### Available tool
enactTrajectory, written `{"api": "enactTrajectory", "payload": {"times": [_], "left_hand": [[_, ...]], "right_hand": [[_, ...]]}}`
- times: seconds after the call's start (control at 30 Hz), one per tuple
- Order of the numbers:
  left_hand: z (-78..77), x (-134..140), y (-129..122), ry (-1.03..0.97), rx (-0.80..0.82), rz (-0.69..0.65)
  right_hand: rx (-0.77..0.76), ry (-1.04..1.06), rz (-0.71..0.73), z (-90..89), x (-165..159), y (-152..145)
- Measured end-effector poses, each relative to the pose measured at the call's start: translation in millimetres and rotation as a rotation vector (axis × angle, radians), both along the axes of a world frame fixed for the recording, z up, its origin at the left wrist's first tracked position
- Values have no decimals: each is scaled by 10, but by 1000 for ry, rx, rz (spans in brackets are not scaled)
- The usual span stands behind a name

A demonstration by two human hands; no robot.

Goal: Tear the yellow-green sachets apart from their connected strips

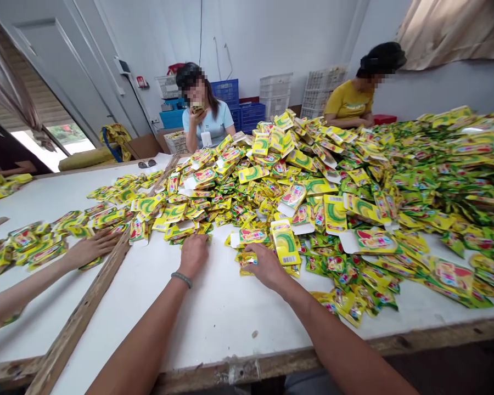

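Note:
My left hand [194, 255], with a beaded bracelet [182, 279] on its wrist, rests at the front edge of a pile of yellow-green packets. Its fingers are curled together against the packets, and their tips are hidden. To its right, my right hand [265, 267] reaches over small sachets [249, 270] on the white table [218, 307], thumb and forefinger apart. A yellow flat box [285, 241] with a green swirl and barcode lies just beside its knuckles. Another open-flapped box [251, 236] lies beyond its fingertips. Both hands touch the pile's near side.
A large heap of boxes [335, 214] and green sachets [420, 192] covers the right side. A wooden strip [86, 302] divides the table; left of it another person's hand [93, 247] touches packets. Two people sit opposite, one holding a phone [196, 107]. Crates [253, 115] stand behind.

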State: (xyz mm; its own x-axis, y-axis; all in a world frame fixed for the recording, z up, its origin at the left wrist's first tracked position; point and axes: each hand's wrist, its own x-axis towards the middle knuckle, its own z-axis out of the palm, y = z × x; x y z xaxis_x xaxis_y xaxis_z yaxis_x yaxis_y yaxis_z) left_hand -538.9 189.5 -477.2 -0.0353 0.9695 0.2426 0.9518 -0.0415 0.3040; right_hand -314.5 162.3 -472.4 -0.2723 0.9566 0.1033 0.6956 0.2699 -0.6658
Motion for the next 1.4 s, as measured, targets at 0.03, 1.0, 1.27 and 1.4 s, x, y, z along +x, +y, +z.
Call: {"api": "enactTrajectory", "payload": {"times": [0.03, 1.0, 1.27, 1.4], "left_hand": [[24, -24, -9, -66, 3, 33], [38, 473, -376, -1321, -457, -239], [54, 468, -437, -1369, -596, -435], [50, 479, -439, -1377, -584, -435]], "right_hand": [[-24, 13, -37, 24, -15, 8], [-63, 383, 178, 103, 22, 38], [-49, 462, 73, -27, -54, 46], [-153, 501, 69, 6, -17, 36]]}}
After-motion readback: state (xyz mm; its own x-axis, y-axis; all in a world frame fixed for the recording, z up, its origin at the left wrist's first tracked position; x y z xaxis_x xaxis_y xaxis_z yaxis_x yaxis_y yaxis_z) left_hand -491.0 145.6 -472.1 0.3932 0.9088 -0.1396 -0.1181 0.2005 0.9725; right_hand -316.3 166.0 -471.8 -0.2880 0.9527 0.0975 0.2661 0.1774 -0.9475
